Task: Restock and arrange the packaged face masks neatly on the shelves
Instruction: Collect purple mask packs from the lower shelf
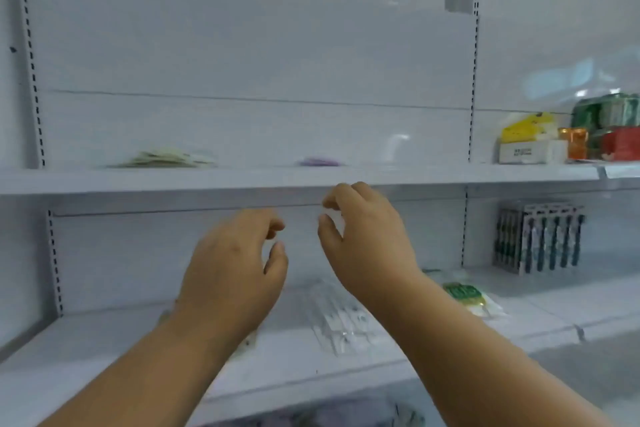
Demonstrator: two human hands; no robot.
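While our left hand (235, 263) and right hand (363, 236) hover below the upper shelf (138, 180), fingers loosely curled — holding nothing — masks (336, 319) lie beneath.

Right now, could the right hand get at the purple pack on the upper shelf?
Probably yes: the right hand is empty, just below the shelf edge, and nothing stands between it and the purple pack.

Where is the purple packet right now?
In the head view, the purple packet lies flat on the upper shelf, centre, right of the pale packet stack and just above the right hand.
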